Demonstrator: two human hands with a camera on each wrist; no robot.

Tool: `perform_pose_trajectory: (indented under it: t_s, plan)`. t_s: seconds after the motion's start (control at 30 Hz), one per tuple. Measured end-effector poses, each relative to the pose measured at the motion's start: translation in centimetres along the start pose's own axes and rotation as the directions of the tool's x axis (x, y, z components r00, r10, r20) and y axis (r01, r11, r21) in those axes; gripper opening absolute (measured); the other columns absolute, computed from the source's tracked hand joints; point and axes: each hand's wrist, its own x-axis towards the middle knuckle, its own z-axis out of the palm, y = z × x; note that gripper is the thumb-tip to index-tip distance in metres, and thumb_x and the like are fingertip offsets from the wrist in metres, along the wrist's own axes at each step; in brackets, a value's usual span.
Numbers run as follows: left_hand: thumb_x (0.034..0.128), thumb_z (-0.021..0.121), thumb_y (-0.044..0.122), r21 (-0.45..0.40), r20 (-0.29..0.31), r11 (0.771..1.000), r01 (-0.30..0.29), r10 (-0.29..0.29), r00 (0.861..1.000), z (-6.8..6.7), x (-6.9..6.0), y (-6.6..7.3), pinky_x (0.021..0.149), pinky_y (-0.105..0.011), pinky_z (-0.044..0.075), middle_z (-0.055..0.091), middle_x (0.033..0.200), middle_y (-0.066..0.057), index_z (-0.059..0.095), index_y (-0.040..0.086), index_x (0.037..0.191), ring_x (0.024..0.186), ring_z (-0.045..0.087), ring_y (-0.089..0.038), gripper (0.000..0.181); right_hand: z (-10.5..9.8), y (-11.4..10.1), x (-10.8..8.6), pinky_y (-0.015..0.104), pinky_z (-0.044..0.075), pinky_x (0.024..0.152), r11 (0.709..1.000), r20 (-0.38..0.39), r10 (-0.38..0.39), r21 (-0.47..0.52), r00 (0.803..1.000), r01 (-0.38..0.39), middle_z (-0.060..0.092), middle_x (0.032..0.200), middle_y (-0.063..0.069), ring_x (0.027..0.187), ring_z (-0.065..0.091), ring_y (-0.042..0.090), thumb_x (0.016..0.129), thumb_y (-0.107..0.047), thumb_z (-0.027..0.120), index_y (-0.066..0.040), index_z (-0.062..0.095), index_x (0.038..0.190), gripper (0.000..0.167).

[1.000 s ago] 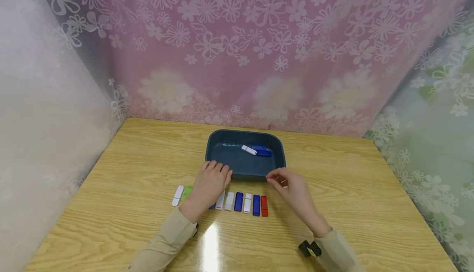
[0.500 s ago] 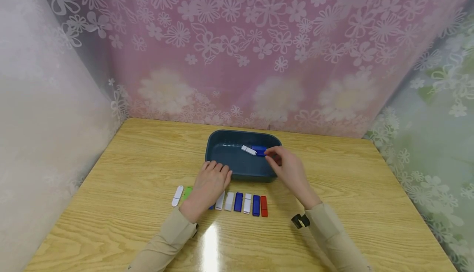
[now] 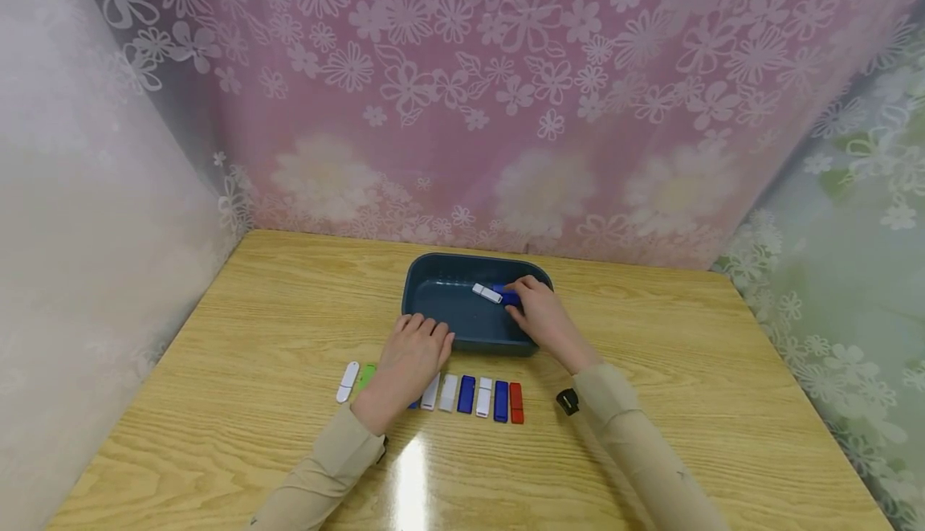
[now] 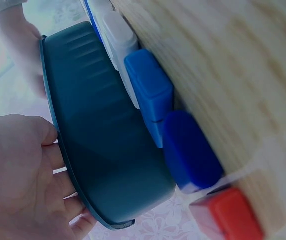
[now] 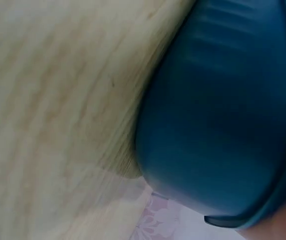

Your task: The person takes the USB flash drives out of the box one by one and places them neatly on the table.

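My left hand (image 3: 412, 358) rests over the near-left rim of a dark teal plastic bin (image 3: 441, 330). In the left wrist view its fingers (image 4: 58, 185) bend over the rim, their tips hidden. My right hand (image 3: 545, 314) reaches inside at the bin's right side, thumb and forefinger parted around the blue USB sticks (image 3: 509, 298), which it partly covers. Touching them is hard to make out. Beside its fingertips lies a white USB stick (image 3: 487, 293). Only a bit of that hand (image 5: 277, 222) enters the right wrist view.
Before the bin, several USB sticks stand in a row, from a white one (image 3: 348, 381) and a green one (image 3: 367, 375) to a red one (image 3: 516, 402). My left forearm hides part of the row. Floral curtains (image 3: 462, 113) surround the wooden table (image 3: 650, 338).
From the bin's near-right corner, my right hand has moved up and left into the bin, down to the blue USB sticks. The left hand and the row stay put.
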Motion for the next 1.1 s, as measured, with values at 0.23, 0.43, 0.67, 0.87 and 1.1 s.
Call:
perform_pose_trajectory:
  t_s: [0.23,0.43,0.67,0.87,1.1]
  plan:
    - [0.1032,0.059,0.026,0.0,-0.002,1.0,0.0,0.0,1.0,0.0,0.0,0.0,0.082,-0.037,0.046,0.063,0.074,-0.001,0.064,0.013,0.083,0.077,0.058,-0.023,0.024,0.8,0.3,1.3,0.046,0.055,0.088,0.995,0.056,-0.021,-0.097,0.998,0.026,0.066,0.112,0.019,0.098,0.066,0.035,0.093,-0.01,0.073,0.003,0.07,0.116,0.026]
    - [0.103,0.06,0.025,-0.001,-0.019,1.0,-0.011,0.011,1.0,0.1,-0.1,0.0,0.081,-0.038,0.047,0.064,0.074,-0.002,0.065,0.011,0.083,0.076,0.059,-0.023,0.024,1.2,0.4,1.5,0.046,0.053,0.088,0.99,0.068,-0.038,-0.134,0.997,0.047,0.065,0.105,0.019,0.095,0.064,0.037,0.087,-0.003,0.078,0.003,0.071,0.111,0.025]
    - [0.1023,0.06,0.024,-0.004,-0.038,1.0,-0.014,0.014,0.999,0.2,-0.1,0.0,0.081,-0.038,0.047,0.063,0.073,-0.003,0.063,0.011,0.081,0.076,0.059,-0.024,0.025,1.3,0.4,1.4,0.045,0.053,0.086,0.99,0.061,-0.05,-0.129,0.997,0.057,0.066,0.101,0.017,0.091,0.064,0.034,0.084,-0.009,0.083,0.0,0.069,0.108,0.028]
    - [0.1033,0.059,0.025,-0.01,-0.014,1.0,-0.005,0.005,1.0,0.2,-0.1,0.0,0.081,-0.038,0.046,0.063,0.074,-0.002,0.063,0.012,0.082,0.077,0.059,-0.024,0.025,1.4,0.4,1.5,0.044,0.055,0.082,0.993,0.076,-0.036,-0.109,0.996,0.044,0.069,0.098,0.014,0.089,0.067,0.032,0.083,-0.009,0.083,-0.003,0.071,0.105,0.025]
    - [0.103,0.059,0.025,-0.009,-0.016,1.0,-0.006,0.006,1.0,-0.1,0.0,0.0,0.081,-0.038,0.047,0.063,0.073,-0.002,0.063,0.012,0.082,0.077,0.059,-0.024,0.025,1.5,0.4,1.4,0.044,0.057,0.075,0.994,0.007,-0.067,-0.09,0.998,0.067,0.071,0.095,0.016,0.083,0.069,0.033,0.087,0.001,0.076,-0.001,0.071,0.103,0.017]
